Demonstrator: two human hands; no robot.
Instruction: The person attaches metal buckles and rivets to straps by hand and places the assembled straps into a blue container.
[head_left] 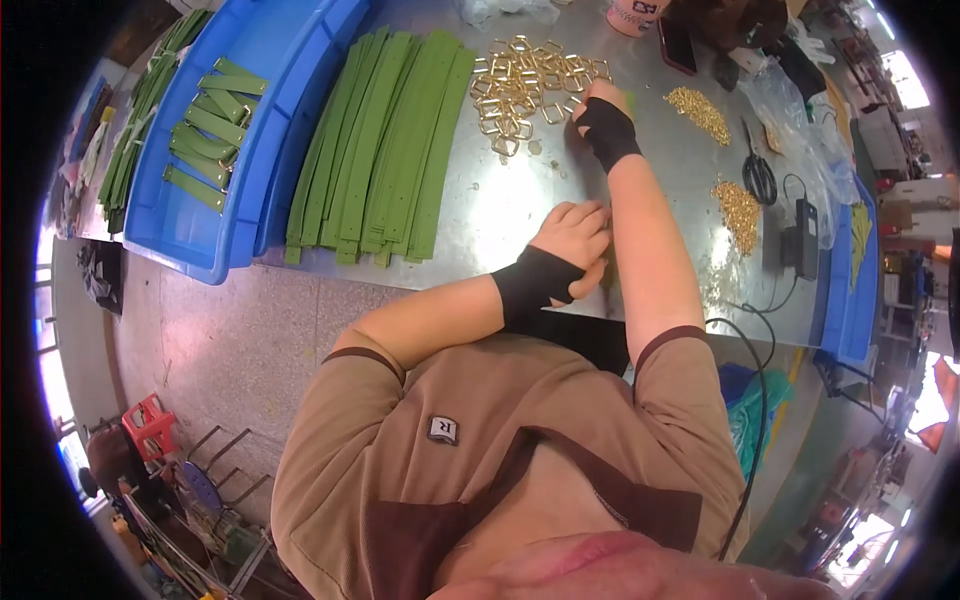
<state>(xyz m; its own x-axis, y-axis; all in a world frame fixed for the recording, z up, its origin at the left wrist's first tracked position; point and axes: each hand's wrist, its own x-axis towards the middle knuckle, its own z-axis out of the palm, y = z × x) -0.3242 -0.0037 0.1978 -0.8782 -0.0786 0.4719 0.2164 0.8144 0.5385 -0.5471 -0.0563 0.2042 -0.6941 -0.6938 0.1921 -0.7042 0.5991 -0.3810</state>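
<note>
My left hand point(572, 243) is curled above the front part of the metal table, under my right forearm. What its fingers hold, if anything, is hidden. My right hand point(605, 112) reaches to the right edge of a pile of gold metal rectangular rings point(518, 88). Its fingers are bent in, with a ring beside the fingertips; whether they grip it cannot be made out. Both wrists wear black wraps. A bundle of long green straps point(385, 145) lies left of the rings. A bit of green shows just right of my right hand.
A blue bin point(240, 190) at left holds short green straps with metal fittings point(212, 130). Two heaps of small gold pieces point(698, 113) point(738, 215), black scissors point(760, 178), a phone point(677, 46) and a black corded device point(802, 240) lie at right. A pink cup point(634, 16) stands at the back.
</note>
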